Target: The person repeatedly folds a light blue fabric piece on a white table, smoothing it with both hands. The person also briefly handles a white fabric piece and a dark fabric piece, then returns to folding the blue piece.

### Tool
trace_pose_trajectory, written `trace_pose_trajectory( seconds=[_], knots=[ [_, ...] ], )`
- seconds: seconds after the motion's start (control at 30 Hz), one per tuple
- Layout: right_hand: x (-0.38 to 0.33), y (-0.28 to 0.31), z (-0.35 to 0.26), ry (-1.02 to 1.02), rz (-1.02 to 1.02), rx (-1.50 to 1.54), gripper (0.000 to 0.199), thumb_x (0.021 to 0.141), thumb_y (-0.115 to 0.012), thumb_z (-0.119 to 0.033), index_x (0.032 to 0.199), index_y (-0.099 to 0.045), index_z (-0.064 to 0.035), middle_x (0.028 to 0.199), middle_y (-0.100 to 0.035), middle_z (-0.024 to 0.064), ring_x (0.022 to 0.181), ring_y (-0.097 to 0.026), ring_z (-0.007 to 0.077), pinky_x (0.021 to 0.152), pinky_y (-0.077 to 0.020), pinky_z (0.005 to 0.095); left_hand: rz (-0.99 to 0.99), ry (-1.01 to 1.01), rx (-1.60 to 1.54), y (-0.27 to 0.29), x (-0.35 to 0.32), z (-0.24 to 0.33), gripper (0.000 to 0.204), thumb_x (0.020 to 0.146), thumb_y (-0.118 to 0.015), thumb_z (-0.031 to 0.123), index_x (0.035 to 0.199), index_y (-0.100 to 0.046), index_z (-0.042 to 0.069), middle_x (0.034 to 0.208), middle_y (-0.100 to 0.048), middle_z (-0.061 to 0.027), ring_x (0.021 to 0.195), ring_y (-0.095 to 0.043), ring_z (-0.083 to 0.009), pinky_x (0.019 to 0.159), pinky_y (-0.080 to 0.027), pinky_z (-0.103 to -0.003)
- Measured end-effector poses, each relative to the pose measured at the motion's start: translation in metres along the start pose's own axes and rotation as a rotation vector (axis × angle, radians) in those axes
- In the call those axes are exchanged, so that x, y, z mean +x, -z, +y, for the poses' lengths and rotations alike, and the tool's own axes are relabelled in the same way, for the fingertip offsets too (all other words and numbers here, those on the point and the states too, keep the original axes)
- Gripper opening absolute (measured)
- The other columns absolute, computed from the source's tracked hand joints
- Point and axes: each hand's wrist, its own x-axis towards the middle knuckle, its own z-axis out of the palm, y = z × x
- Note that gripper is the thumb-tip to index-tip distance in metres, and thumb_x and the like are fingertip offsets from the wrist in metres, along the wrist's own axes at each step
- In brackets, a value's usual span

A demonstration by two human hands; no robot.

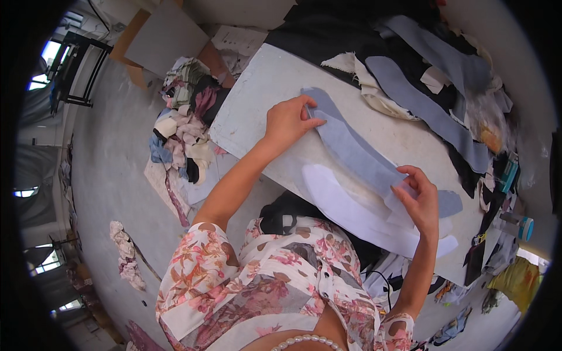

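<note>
A long, curved strip of blue-grey fabric stretches between my hands over the pale tabletop. Its far-left end is pinched between the thumb and fingers of my left hand. Farther right and nearer to me, my right hand grips the strip between thumb and fingers. Another blue-grey piece shows just beyond my right hand, partly hidden. On the near side of the strip lies a curved white fabric piece, flat along the table's front edge.
More blue-grey strips lie across dark cloth at the far right, beside cream scraps. Left of the table, mixed fabric scraps are heaped near an open cardboard box. A teal-capped container stands at the right edge.
</note>
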Motion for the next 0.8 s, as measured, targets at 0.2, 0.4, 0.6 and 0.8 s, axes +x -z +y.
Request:
trace_pose_trajectory(
  seconds=[0.2,0.4,0.6,0.8],
  knots=[
    [0.002,-0.002,0.003,0.006,0.021,0.005,0.036,0.076,-0.072,-0.001,0.11,-0.061,-0.0047,0.068,-0.052,-0.0001,0.065,-0.048,0.0073,0.063,-0.0409,0.0212,-0.12,0.009,-0.073,0.0,0.009,-0.008,0.025,0.072,-0.082,0.023,0.086,-0.069,0.007,0.065,-0.062,0.001,0.058,-0.056,-0.0099,0.055,-0.042,-0.027],
    [0.003,-0.001,0.009,0.04,0.014,0.128,0.036,0.076,-0.072,-0.001,0.11,-0.061,-0.0038,0.07,-0.053,-0.0025,0.066,-0.047,0.006,0.064,-0.0402,0.0201,-0.129,0.064,-0.508,0.011,0.009,-0.021,0.017,0.081,-0.077,0.018,0.083,-0.066,0.006,0.071,-0.062,0.0038,0.063,-0.051,-0.0025,0.055,-0.038,-0.019],
    [0.024,-0.017,0.008,-0.005,0.072,0.142,0.034,0.077,-0.071,-0.001,0.109,-0.061,-0.0037,0.069,-0.052,-0.0028,0.066,-0.048,0.0062,0.063,-0.0409,0.021,-0.07,0.185,-0.598,0.012,0.034,-0.036,0.017,0.085,-0.074,0.019,0.086,-0.065,0.005,0.075,-0.063,0.0024,0.066,-0.053,-0.003,0.057,-0.039,-0.018],
    [0.032,-0.025,0.011,-0.033,0.099,-0.047,0.035,0.076,-0.072,-0.003,0.109,-0.061,-0.0062,0.067,-0.053,0.0019,0.063,-0.05,0.0108,0.062,-0.0429,0.0252,-0.017,0.16,-0.464,0.003,0.047,-0.046,0.019,0.083,-0.074,0.019,0.084,-0.066,0.002,0.074,-0.066,-0.0009,0.067,-0.058,-0.0068,0.062,-0.045,-0.021]
  ],
)
